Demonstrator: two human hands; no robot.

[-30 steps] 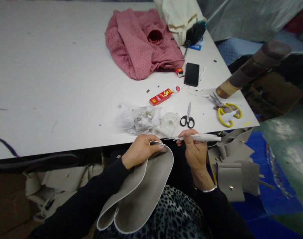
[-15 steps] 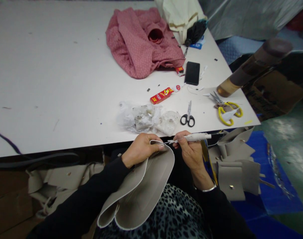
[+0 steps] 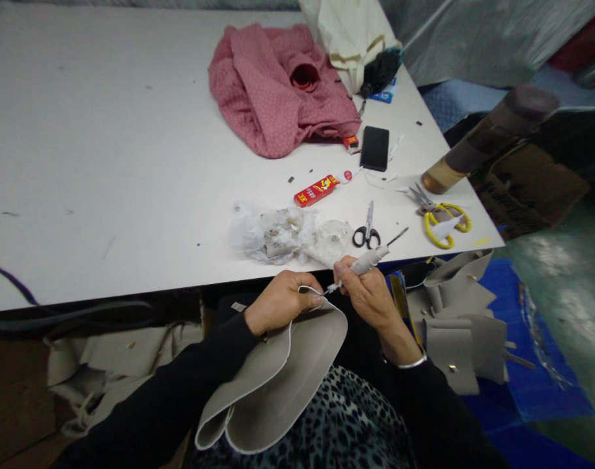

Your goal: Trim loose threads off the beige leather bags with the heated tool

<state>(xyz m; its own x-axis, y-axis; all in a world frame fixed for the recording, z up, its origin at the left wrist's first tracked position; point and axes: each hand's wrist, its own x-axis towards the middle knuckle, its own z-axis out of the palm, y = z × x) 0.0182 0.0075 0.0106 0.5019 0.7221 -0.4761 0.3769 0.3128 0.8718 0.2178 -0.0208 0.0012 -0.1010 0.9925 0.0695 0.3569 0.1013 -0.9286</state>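
My left hand [image 3: 282,301] pinches the upper edge of a beige leather bag piece [image 3: 297,365], curled over on itself with pale edges. The piece hangs down above my leopard-print clothing. In my right hand [image 3: 370,296] is a slim white-handled tool [image 3: 368,262], its handle apparently wrapped. A thin dark metal rod sticks out of its far end, up and right. Its thin near end meets the edge of the leather beside my left fingertips. Whether the tip presses in or only touches, I cannot tell.
On the white table [image 3: 107,130] lie crumpled plastic [image 3: 282,234], black-handled scissors [image 3: 368,228], yellow-handled scissors [image 3: 441,221], a red packet [image 3: 316,191], a black phone [image 3: 374,148] and a pink garment [image 3: 278,91]. A bottle [image 3: 487,140] stands at right. More beige leather pieces [image 3: 448,345] lie below.
The tool has swung so its far end points more upward, and its metal rod now shows clearly. My right hand has turned with it; both hands sit slightly lower in view.
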